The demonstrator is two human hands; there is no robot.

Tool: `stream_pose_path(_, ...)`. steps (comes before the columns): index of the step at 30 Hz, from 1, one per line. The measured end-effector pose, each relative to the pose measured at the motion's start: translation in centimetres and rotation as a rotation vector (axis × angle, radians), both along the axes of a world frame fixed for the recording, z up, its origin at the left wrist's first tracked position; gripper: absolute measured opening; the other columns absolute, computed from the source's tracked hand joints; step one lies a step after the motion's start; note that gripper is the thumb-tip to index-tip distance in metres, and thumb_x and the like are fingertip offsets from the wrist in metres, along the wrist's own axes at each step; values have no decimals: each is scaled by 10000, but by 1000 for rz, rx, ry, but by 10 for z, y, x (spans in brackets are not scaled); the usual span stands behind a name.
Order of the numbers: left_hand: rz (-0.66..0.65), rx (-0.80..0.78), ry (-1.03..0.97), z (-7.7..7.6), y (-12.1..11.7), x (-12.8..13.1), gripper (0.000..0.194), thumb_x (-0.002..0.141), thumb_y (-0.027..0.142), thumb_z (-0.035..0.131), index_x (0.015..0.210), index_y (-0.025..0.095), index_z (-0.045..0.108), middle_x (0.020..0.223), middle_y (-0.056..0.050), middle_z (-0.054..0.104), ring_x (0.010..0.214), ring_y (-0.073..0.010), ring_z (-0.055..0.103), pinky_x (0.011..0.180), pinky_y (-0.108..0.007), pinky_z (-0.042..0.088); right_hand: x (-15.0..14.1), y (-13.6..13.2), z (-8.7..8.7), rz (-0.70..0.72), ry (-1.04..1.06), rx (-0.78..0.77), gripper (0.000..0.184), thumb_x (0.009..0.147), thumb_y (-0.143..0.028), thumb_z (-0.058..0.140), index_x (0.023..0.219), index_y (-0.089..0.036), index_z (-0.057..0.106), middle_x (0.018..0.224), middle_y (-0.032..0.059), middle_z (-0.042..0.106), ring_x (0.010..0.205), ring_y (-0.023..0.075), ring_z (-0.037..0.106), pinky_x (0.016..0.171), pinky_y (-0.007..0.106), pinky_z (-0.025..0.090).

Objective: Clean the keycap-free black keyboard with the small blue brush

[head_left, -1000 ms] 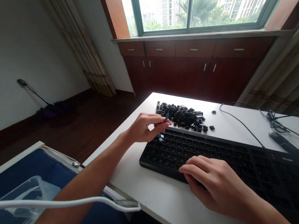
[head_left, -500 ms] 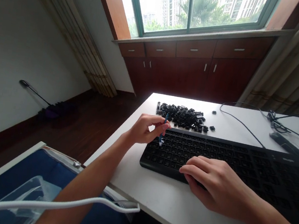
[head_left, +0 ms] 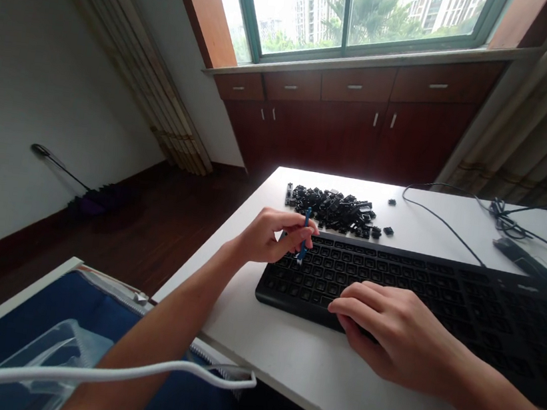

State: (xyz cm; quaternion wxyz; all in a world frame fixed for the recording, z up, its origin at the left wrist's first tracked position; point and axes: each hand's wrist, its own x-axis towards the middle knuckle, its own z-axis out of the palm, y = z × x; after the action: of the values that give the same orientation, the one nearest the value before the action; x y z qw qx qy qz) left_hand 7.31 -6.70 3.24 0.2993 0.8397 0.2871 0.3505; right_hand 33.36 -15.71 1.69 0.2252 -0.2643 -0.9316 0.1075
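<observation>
A black keyboard (head_left: 433,296) lies across the white table (head_left: 283,361). My left hand (head_left: 269,237) pinches a small blue tool (head_left: 304,236), held nearly upright with its tip down on the keyboard's upper left keys. My right hand (head_left: 390,331) rests palm down on the keyboard's front edge, fingers curled over the lower keys, holding the board. Behind the keyboard sits a pile of several loose black keycaps (head_left: 336,210).
A black cable (head_left: 440,220) runs over the table toward a dark device (head_left: 528,262) at the right. A white cord (head_left: 95,373) crosses a blue bag with a clear box (head_left: 53,344) at the lower left. Wooden cabinets stand under the window.
My left hand has shifted slightly right along the top key rows, and the blue tool has turned more upright. My right hand has stayed on the keyboard's front edge.
</observation>
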Motion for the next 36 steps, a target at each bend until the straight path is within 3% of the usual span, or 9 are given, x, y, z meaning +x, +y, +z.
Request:
stream_pose_path(5,-9,101,46,3,1,-2,171,921,200,553,968,100,683,686,-36,667,547,-67,601,535,-164,527,0,1,-2,3,5,-24,222,929,-154,483,1103,-197,614,973,44,653,844,150,594,709,292,453)
stream_pose_path(10,82,263,-12,2,2,-5,137,905,162,567,937,103,686,642,-18,652,546,-64,597,556,-166,517,0,0,-1,2,8,-21,228,928,-161,491,1118,-199,610,986,46,653,849,151,596,704,293,452)
stream_pose_path(13,109,213,-80,0,2,-4,172,928,187,535,981,95,671,724,-49,687,548,-68,608,531,-168,527,0,0,0,2,7,-16,222,929,-161,492,1109,-195,617,977,54,656,849,151,599,704,291,452)
stream_pose_path(17,41,102,-49,-1,0,-1,206,947,218,509,1009,93,660,737,-62,696,539,-73,612,510,-169,525,1,-1,-1,6,8,-14,223,932,-160,488,1112,-194,616,978,53,654,853,151,595,712,295,453)
stream_pose_path(21,25,241,94,1,1,-4,141,911,201,561,861,119,664,633,-21,654,523,-70,591,545,-180,499,1,-1,-1,2,2,-22,218,937,-163,482,1109,-195,612,980,43,649,850,149,587,708,298,451)
stream_pose_path(25,81,398,240,3,5,-14,216,871,226,611,673,142,599,520,13,565,451,-60,506,471,-183,412,1,-1,0,9,-7,-28,227,941,-165,475,1123,-199,606,990,39,646,855,149,586,709,300,450)
stream_pose_path(28,150,456,210,4,7,-19,161,880,222,598,746,142,638,544,10,593,455,-60,514,477,-179,425,1,0,0,4,-1,-27,230,942,-170,478,1131,-203,604,999,39,646,854,150,585,709,301,448)
stream_pose_path(32,210,376,-14,2,6,-17,152,922,199,538,946,125,669,672,-21,684,492,-61,586,504,-164,491,2,1,-1,5,3,-30,228,940,-166,476,1121,-198,610,987,46,649,846,150,587,706,297,448)
stream_pose_path(36,129,243,-47,2,3,-13,182,939,214,517,977,115,666,714,-43,705,482,-66,595,489,-167,506,1,0,-2,6,8,-22,225,936,-160,478,1112,-194,613,982,48,650,847,150,590,711,295,451)
